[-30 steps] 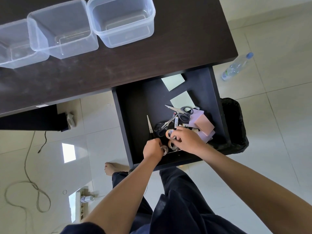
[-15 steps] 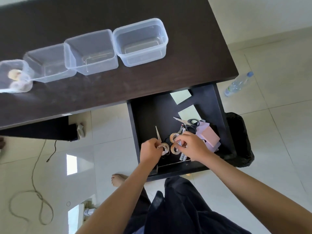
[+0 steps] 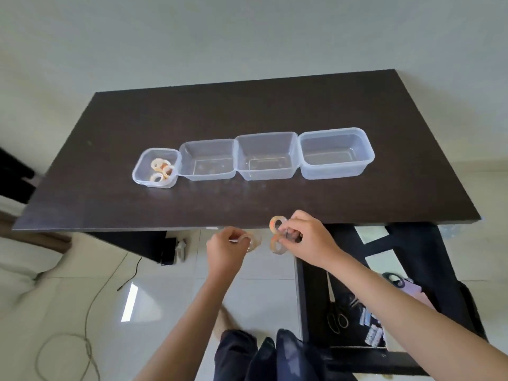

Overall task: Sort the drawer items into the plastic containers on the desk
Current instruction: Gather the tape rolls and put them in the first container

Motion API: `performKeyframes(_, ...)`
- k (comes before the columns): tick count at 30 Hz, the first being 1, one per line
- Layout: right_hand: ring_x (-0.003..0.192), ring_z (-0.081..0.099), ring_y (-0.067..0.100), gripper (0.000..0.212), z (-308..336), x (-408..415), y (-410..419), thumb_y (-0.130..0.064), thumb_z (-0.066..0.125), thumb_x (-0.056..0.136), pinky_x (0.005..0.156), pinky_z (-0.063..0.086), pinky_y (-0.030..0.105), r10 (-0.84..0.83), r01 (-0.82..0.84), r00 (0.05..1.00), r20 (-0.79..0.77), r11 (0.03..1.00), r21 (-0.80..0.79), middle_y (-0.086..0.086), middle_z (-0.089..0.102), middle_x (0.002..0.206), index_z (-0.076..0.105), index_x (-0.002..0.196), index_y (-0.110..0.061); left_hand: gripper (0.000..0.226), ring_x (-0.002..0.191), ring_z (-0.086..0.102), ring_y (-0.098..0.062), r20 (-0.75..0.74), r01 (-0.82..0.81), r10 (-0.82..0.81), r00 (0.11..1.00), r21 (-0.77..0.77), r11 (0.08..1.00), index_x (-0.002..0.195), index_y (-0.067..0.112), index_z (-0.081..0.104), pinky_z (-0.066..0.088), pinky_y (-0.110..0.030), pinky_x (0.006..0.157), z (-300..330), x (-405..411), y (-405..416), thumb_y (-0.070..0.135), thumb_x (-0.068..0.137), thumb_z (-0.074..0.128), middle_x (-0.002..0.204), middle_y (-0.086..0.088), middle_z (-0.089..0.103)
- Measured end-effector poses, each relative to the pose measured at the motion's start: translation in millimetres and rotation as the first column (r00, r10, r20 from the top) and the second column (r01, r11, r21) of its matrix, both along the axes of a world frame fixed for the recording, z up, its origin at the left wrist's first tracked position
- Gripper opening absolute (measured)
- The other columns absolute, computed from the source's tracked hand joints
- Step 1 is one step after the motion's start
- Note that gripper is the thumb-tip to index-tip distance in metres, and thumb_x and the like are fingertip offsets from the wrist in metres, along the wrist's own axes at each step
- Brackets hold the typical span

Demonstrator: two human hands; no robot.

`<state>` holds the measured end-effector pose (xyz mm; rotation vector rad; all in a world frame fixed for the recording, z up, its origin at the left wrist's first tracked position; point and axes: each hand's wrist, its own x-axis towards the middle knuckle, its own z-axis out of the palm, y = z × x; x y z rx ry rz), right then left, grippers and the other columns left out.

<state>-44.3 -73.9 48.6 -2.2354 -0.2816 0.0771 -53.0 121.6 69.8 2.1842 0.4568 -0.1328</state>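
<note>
My left hand [image 3: 225, 247] grips a clear tape roll [image 3: 251, 241] just below the desk's front edge. My right hand [image 3: 305, 237] pinches two tape rolls: the upper tape roll [image 3: 277, 224] at the desk edge and the lower tape roll [image 3: 276, 245] beneath it. On the dark desk [image 3: 247, 111] stands a row of clear containers: a small container [image 3: 140, 174] at the left with several tape rolls inside, then a second container [image 3: 208, 176], a third container [image 3: 265, 176] and a large container [image 3: 335, 174]. The open drawer [image 3: 301, 292] lies lower right, with scissors [image 3: 334, 306] inside.
Green sticky pads [image 3: 369, 234], pink notes [image 3: 412, 291], another pair of scissors [image 3: 394, 279] and small white items [image 3: 371, 328] remain in the drawer. A cord [image 3: 88, 320] trails over the tiled floor at the left. A white wall rises behind the desk.
Both hands have lifted out of the drawer up to the desk's front edge, each carrying tape rolls. The view has tilted up, so the whole desk and all containers now show.
</note>
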Motion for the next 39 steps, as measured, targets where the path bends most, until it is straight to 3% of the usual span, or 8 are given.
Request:
performKeyframes(2, 0.064, 0.054, 0.005, 0.014, 13.0, 28.3, 41.1, -0.016, 0.078, 0.075, 0.062, 0.049, 0.026, 0.014, -0.014, 1.000, 0.026, 1.000, 0.011, -0.007, 0.049, 0.082, 0.072, 0.088, -0.014, 0.011, 0.067, 0.058, 0.000, 0.057, -0.031, 0.031, 0.998, -0.002, 1.000, 0.073, 0.023, 0.067, 0.038, -0.011, 0.057, 15.4, 26.2, 40.1, 0.013, 0.076, 0.066, 0.066, 0.018, 0.061)
performKeyframes(10, 0.067, 0.056, 0.014, 0.017, 45.0, 140.3, 199.6, -0.022, 0.078, 0.076, 0.065, 0.053, 0.038, 0.068, -0.066, 0.993, 0.101, 0.998, -0.019, -0.006, 0.050, 0.086, 0.073, 0.091, -0.016, 0.008, 0.065, 0.056, -0.004, 0.189, -0.162, 0.156, 0.969, 0.016, 0.987, 0.078, 0.015, 0.069, 0.038, -0.013, 0.056, 52.9, 138.8, 191.8, 0.015, 0.078, 0.061, 0.072, 0.007, 0.065)
performKeyframes(17, 0.076, 0.055, 0.022, 0.020, 41.3, 214.6, 286.9, -0.026, 0.073, 0.079, 0.069, 0.048, 0.037, 0.019, -0.016, 1.000, 0.020, 0.991, -0.132, -0.001, 0.046, 0.093, 0.071, 0.097, -0.019, 0.011, 0.072, 0.061, -0.021, 0.074, -0.039, 0.029, 0.997, 0.138, 0.990, 0.077, 0.011, 0.067, 0.046, -0.027, 0.061, 41.8, 220.4, 260.6, 0.011, 0.074, 0.057, 0.074, -0.001, 0.067)
performKeyframes(22, 0.076, 0.053, 0.021, 0.022, 30.0, 242.3, 312.0, -0.026, 0.067, 0.080, 0.069, 0.038, 0.030, 0.015, -0.031, 0.998, -0.061, 0.962, -0.271, -0.003, 0.043, 0.091, 0.069, 0.102, -0.020, 0.018, 0.080, 0.063, -0.025, -0.060, 0.127, -0.118, 0.991, 0.202, 0.971, 0.081, 0.013, 0.069, 0.051, -0.029, 0.065, 26.0, 247.7, 272.6, 0.008, 0.075, 0.053, 0.082, -0.004, 0.068)
performKeyframes(26, 0.084, 0.053, 0.022, 0.024, 28.1, 253.1, 321.4, -0.024, 0.064, 0.081, 0.075, 0.042, 0.032, 0.035, -0.071, 0.994, -0.101, 0.922, -0.382, -0.003, 0.043, 0.090, 0.068, 0.105, -0.021, 0.025, 0.091, 0.064, -0.026, -0.101, 0.229, -0.212, 0.972, 0.218, 0.949, 0.097, 0.011, 0.071, 0.052, -0.031, 0.074, 20.3, 254.3, 278.5, 0.009, 0.079, 0.055, 0.095, -0.006, 0.070)
performKeyframes(31, 0.088, 0.057, 0.023, 0.025, 26.4, 258.1, 322.7, -0.012, 0.059, 0.080, 0.079, 0.047, 0.037, 0.051, -0.101, 0.990, -0.133, 0.907, -0.409, -0.001, 0.058, 0.094, 0.070, 0.101, -0.022, 0.012, 0.077, 0.058, -0.030, -0.128, 0.326, -0.305, 0.944, 0.211, 0.921, 0.077, 0.006, 0.065, 0.046, -0.033, 0.064, 15.6, 251.9, 286.9, 0.007, 0.078, 0.053, 0.076, -0.010, 0.064)
performKeyframes(35, 0.089, 0.060, 0.017, 0.032, 31.0, 255.0, 312.3, -0.011, 0.064, 0.082, 0.078, 0.047, 0.031, 0.010, -0.051, 0.992, -0.127, 0.947, -0.318, -0.001, 0.064, 0.101, 0.068, 0.113, -0.020, 0.041, 0.111, 0.059, -0.024, -0.056, 0.296, -0.291, 0.955, 0.138, 0.945, 0.127, 0.015, 0.058, 0.043, -0.025, 0.084, 15.2, 241.5, 286.7, 0.013, 0.086, 0.054, 0.120, -0.005, 0.065)
performKeyframes(39, 0.073, 0.050, 0.002, 0.030, 39.2, 238.2, 284.7, -0.012, 0.064, 0.085, 0.063, 0.037, 0.013, -0.016, -0.009, 0.995, -0.096, 0.968, -0.252, -0.008, 0.060, 0.098, 0.066, 0.115, -0.018, 0.034, 0.106, 0.057, -0.020, 0.100, 0.250, -0.263, 0.960, 0.124, 0.960, 0.123, 0.015, 0.058, 0.038, -0.020, 0.080, 21.1, 223.9, 265.0, 0.015, 0.089, 0.056, 0.118, -0.004, 0.061)
